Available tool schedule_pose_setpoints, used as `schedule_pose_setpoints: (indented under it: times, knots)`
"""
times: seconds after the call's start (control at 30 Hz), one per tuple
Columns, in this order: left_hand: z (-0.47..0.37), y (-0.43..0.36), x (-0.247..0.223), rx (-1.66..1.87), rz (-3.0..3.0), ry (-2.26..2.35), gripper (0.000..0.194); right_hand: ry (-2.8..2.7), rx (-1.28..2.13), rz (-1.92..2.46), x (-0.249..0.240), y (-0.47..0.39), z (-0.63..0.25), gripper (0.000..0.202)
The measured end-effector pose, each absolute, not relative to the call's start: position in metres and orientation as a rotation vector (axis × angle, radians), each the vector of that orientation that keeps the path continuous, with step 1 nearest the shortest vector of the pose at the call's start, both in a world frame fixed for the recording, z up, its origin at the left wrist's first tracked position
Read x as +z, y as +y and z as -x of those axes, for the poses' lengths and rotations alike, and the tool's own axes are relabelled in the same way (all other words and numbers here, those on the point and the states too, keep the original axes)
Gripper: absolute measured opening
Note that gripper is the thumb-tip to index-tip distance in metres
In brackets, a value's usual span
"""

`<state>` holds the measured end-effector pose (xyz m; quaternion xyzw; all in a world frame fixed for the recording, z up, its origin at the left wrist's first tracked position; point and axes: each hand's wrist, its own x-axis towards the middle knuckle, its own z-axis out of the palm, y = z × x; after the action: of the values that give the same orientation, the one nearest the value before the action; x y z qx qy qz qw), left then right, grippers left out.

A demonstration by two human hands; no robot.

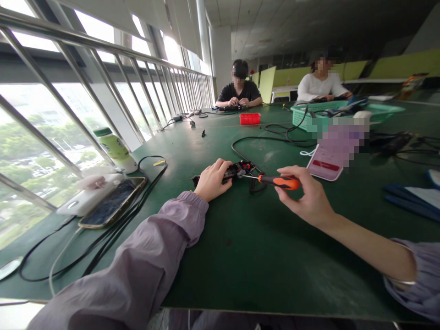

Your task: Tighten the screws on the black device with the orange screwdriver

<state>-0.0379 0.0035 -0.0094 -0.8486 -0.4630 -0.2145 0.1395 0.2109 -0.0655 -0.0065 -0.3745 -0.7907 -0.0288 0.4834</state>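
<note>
My left hand [213, 179] is closed over a long black device [235, 171] and holds it down on the green table. Inner parts with bits of red show at the device's right end; its kind I cannot make out. In my right hand [305, 195] is a screwdriver [280, 182] with an orange and black handle, gripped between thumb and fingers. The screwdriver's thin shaft points left, its tip at the device's exposed end. From that end a black cable [237, 142] runs over the table behind.
Left lie a phone [112, 204], a white box [85, 195], cables and a green bottle [117, 149]. Farther back are a red basket [250, 119], a green basket [385, 112] and a pink-screened phone [326, 160]. Two people sit across the table [233, 270].
</note>
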Motion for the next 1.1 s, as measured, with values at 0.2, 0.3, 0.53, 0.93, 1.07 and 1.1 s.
schedule_pose_setpoints:
  times: [0.2,0.3,0.53,0.93,1.07,1.1]
  knots:
    - [0.0375,0.0035,-0.0098,-0.623,2.449,-1.351,0.039,-2.129,0.002,0.981,-0.0051,-0.0678,-0.2091,0.008]
    - [0.0376,0.0037,-0.0100,-0.634,2.460,-1.348,0.040,-2.115,0.022,0.984,-0.0048,-0.0683,-0.2089,0.010]
    - [0.0378,0.0040,-0.0105,-0.631,2.462,-1.339,0.040,-1.935,-0.097,0.908,-0.0048,-0.0646,-0.2110,0.023]
    - [0.0376,0.0045,-0.0108,-0.635,2.454,-1.334,0.036,-1.943,-0.107,0.910,-0.0050,-0.0646,-0.2110,0.023]
    - [0.0367,0.0040,-0.0102,-0.647,2.465,-1.341,0.033,-2.052,-0.054,0.958,-0.0046,-0.0657,-0.2109,0.012]
    - [0.0365,0.0038,-0.0100,-0.647,2.465,-1.347,0.033,-2.076,-0.039,0.976,-0.0049,-0.0664,-0.2107,0.010]
